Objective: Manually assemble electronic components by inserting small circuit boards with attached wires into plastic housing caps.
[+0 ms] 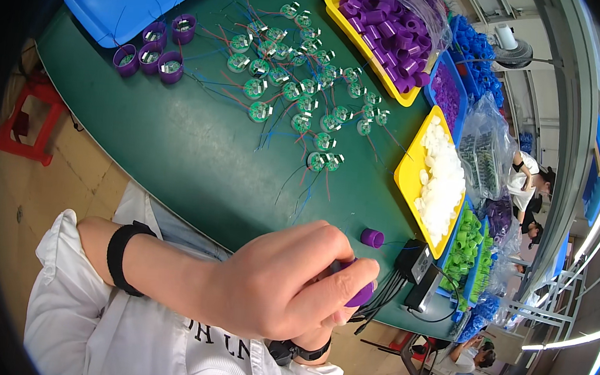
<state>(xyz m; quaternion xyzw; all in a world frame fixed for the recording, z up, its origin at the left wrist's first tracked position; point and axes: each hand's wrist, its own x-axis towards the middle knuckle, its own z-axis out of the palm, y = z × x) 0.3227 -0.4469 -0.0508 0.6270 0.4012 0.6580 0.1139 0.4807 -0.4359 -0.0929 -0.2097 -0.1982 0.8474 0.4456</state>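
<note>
My left hand [279, 277], with a black band on its wrist, is closed around a purple plastic cup [362, 295] above the near edge of the table. Behind and beneath it is my right hand [318, 335], mostly hidden; its wrist wears a dark watch, and its fingers cannot be made out. Another small purple cup [372, 237] lies on the green table just beyond my hands. Several round green circuit boards [293, 90] with thin red and blue wires are spread over the table. Purple cups with boards inside [149, 58] stand together at the far left.
A blue tray [99, 2] sits at the far left. Along the right stand a yellow tray of purple cups [404, 97], a yellow tray of white pieces [407, 169] and bins of green parts [466, 246]. Black adapters [415, 261] with cables lie near my hands. A red stool [50, 122] stands leftward.
</note>
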